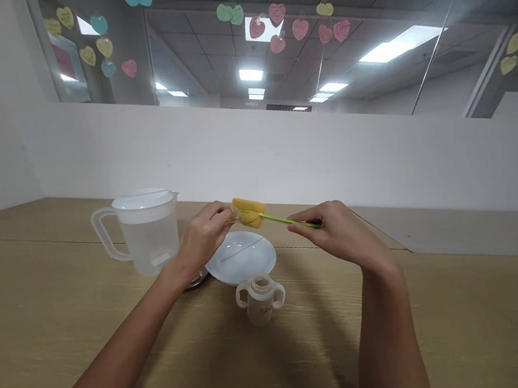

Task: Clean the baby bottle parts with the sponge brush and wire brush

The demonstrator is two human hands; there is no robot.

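Note:
My right hand (335,228) is closed around the thin green handle of a sponge bottle brush (251,213), with its yellow foam head pointing left. Closed fingers of my left hand (207,231) pinch a small clear piece (235,212) against the end of the foam; its exact kind is mostly hidden. Below both hands stands an open baby bottle (261,308) with two side handles and red print. Behind it, partly under my left hand, is a white bowl (243,275) with a thin pale stick in it.
A lidded clear plastic pitcher (147,237) stands at the left. A round metal edge (198,279) shows beside the bowl, mostly covered by my left wrist. The wooden table (114,327) meets a white wall (235,159) under a window with heart-shaped notes.

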